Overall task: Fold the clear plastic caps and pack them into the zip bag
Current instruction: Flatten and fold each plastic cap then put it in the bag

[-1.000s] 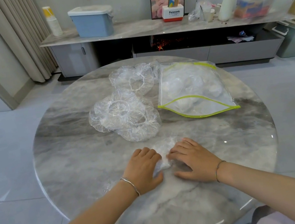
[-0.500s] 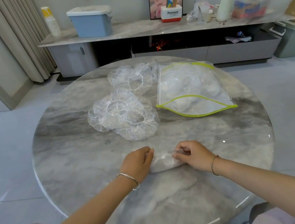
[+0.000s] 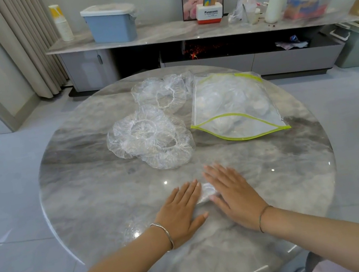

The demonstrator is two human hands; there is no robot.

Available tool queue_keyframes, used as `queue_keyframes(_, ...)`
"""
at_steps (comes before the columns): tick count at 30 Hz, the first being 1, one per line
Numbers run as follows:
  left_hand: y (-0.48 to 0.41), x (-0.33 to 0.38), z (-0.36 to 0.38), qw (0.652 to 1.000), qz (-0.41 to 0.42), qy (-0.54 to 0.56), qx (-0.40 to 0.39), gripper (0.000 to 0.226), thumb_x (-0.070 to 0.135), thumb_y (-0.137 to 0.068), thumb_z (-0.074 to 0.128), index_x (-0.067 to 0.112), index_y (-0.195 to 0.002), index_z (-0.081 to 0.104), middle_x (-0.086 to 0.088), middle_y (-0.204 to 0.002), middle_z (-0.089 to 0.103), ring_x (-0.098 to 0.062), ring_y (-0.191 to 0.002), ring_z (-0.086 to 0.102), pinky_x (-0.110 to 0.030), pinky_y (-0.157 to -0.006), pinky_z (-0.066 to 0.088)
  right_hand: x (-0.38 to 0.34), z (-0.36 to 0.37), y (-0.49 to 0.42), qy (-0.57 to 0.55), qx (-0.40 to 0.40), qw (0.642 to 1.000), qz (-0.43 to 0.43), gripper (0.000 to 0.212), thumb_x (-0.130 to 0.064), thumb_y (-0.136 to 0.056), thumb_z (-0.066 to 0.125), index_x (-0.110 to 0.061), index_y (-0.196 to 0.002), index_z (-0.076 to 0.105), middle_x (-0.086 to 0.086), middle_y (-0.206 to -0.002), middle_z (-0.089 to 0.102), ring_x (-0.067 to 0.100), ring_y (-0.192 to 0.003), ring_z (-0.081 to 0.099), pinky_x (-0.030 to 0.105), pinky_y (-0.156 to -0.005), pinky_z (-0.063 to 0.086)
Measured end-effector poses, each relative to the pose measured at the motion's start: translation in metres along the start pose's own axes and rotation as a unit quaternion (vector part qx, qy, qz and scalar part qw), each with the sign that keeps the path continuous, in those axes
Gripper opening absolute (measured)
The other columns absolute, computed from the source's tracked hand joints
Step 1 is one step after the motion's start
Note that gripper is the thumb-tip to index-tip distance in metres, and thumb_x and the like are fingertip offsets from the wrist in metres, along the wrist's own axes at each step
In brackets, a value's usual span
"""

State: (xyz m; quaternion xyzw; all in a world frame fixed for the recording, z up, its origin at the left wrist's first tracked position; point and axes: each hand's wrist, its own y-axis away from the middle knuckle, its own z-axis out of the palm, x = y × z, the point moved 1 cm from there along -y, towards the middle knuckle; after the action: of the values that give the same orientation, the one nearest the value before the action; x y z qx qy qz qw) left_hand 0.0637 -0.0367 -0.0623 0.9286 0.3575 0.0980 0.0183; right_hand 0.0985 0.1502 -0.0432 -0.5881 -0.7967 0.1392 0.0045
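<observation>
As the left hand (image 3: 180, 212) and the right hand (image 3: 234, 195) lie flat on the round grey marble desk (image 3: 89, 199), fingers straight and gripping nothing, they press a bunched clear plastic cap (image 3: 205, 192) between them, on the near side of the clear yellow-edged zip bag (image 3: 233, 107). Loose clear plastic caps (image 3: 150, 138) lie just left of that bag.

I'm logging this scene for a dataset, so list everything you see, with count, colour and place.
table: one, grey marble, round, centre
zip bag: one, clear with yellow-green edges, far right on table, folded caps inside
loose caps: several overlapping, clear, left of zip bag; count unclear
folded cap: one, clear, under both hands
sideboard: one, grey, behind table
storage box: one, blue, on sideboard
left hand: flat, pressing folded cap
right hand: flat, pressing folded cap
</observation>
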Motion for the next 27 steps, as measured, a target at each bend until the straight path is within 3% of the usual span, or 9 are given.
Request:
queue_keyframes(3,-0.001,0.005,-0.001,1.0,-0.014,-0.011,0.009,0.083,0.063,-0.092,-0.004,0.007,-0.147,0.023,-0.007,-0.154,0.021,-0.024,-0.141,0.023,-0.035,-0.118,0.006,0.001,0.01,0.011,0.03,-0.084,0.996,0.012,0.054,-0.045,-0.101,0.013,-0.016,-0.141,0.037,-0.001,-0.149,0.037,0.014,-0.138,0.025,0.031,-0.111,0.012)
queue_keyframes(5,-0.002,0.008,0.001,0.999,-0.006,-0.003,0.044,0.089,0.069,-0.081,-0.016,0.012,-0.147,-0.002,-0.002,-0.155,-0.004,-0.02,-0.145,-0.001,-0.028,-0.116,-0.009,0.002,0.012,0.015,0.008,-0.132,0.99,0.039,0.062,-0.052,-0.099,0.007,-0.017,-0.146,0.028,-0.002,-0.152,0.03,0.013,-0.14,0.021,0.028,-0.112,0.008)
queue_keyframes(7,0.0,0.01,0.0,0.999,-0.009,0.031,0.024,0.092,0.073,-0.067,-0.027,0.018,-0.14,-0.022,0.004,-0.149,-0.025,-0.015,-0.139,-0.025,-0.025,-0.109,-0.022,0.004,0.014,0.017,-0.028,-0.139,0.99,0.027,0.075,-0.064,-0.09,-0.003,-0.02,-0.15,0.006,-0.009,-0.156,0.004,0.01,-0.145,0.001,0.023,-0.114,-0.005)
queue_keyframes(10,-0.001,0.013,-0.001,0.999,-0.011,0.035,0.024,0.092,0.072,-0.066,-0.025,0.018,-0.14,-0.022,0.005,-0.148,-0.027,-0.013,-0.136,-0.028,-0.023,-0.108,-0.023,0.002,0.013,0.018,-0.052,-0.15,0.987,0.015,0.078,-0.07,-0.077,-0.012,-0.026,-0.142,-0.014,-0.019,-0.148,-0.02,0.001,-0.139,-0.022,0.021,-0.113,-0.016)
queue_keyframes(27,-0.003,0.016,0.002,1.0,-0.017,0.024,0.001,0.094,0.072,-0.061,-0.033,0.019,-0.138,-0.025,0.005,-0.147,-0.029,-0.012,-0.137,-0.028,-0.028,-0.113,-0.018,0.002,0.014,0.018,-0.065,-0.166,0.984,0.014,0.081,-0.071,-0.077,-0.011,-0.022,-0.141,-0.016,-0.015,-0.15,-0.02,0.003,-0.14,-0.02,0.022,-0.113,-0.017)
